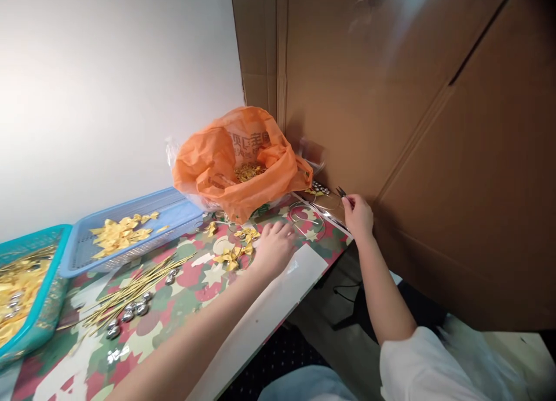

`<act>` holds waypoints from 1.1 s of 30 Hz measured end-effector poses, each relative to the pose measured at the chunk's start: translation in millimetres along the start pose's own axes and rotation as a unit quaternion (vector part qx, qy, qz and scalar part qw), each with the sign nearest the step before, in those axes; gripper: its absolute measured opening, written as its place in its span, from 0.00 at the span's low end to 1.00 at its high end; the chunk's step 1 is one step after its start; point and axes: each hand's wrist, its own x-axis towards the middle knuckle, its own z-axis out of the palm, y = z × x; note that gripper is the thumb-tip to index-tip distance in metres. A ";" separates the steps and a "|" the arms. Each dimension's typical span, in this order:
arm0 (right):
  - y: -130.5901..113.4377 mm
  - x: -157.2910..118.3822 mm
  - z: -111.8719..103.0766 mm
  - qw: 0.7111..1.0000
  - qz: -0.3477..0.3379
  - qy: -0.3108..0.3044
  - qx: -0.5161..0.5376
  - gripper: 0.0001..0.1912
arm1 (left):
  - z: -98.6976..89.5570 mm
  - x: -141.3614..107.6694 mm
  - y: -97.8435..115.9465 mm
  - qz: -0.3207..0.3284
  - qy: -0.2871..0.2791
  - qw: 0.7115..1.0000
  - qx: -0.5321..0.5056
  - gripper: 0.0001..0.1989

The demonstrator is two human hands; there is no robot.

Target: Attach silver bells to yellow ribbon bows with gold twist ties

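My right hand (358, 215), at the table's far right corner by the cardboard, is closed around small dark-tipped pliers (341, 191); their jaws point up and left, and the handles are hidden in the hand. My left hand (274, 251) rests low over the table with its fingers curled, and what lies under them is hidden. Just left of it are yellow ribbon flowers (230, 257) with thin wire, and another yellow flower (247, 234) lies behind. Between the two hands lies a loop of thin wire (306, 218). Several silver beads (320, 187) sit beyond the pliers.
An orange plastic bag (264, 183) holding golden pieces stands at the back. Leftward are a blue basket (191, 215) with yellow bows and a teal basket (61, 256). Gold-coloured stems (134, 288) and silver bells (141, 308) lie in front. Cardboard (412, 227) walls the right side.
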 end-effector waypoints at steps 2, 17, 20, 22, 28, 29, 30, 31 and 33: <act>0.1 -1.9 1.8 1.000 -0.012 0.004 0.009 0.18 | 9.4 31.0 3.2 0.015 -0.021 0.999 -0.020 0.07; -9.6 -20.9 20.6 0.987 -0.126 -0.096 0.026 0.16 | -49.6 42.2 -59.2 -0.097 0.135 0.908 -0.385 0.14; -17.9 -24.9 25.8 0.976 -0.154 -0.146 -0.044 0.14 | -68.2 19.1 -65.5 -0.117 0.160 0.880 -0.432 0.15; -21.7 -26.2 30.8 0.968 -0.164 -0.168 -0.085 0.13 | -73.9 4.0 -68.2 -0.133 0.165 0.867 -0.451 0.15; -23.9 -27.4 46.4 0.965 -0.160 -0.181 -0.096 0.09 | -74.6 -13.2 -70.6 -0.145 0.142 0.855 -0.477 0.15; -25.1 -27.6 47.0 0.967 -0.158 -0.179 -0.093 0.10 | -74.1 -11.2 -69.6 -0.142 0.138 0.855 -0.480 0.16; -27.8 -27.8 46.5 0.967 -0.157 -0.176 -0.091 0.11 | -73.7 -7.9 -68.1 -0.137 0.132 0.855 -0.482 0.16; -32.1 -28.1 44.9 0.969 -0.160 -0.171 -0.078 0.13 | -73.2 -3.6 -66.0 -0.131 0.126 0.856 -0.484 0.15; -46.5 -28.6 38.4 0.970 -0.183 -0.162 0.007 0.20 | -71.5 7.4 -60.3 -0.116 0.107 0.858 -0.490 0.14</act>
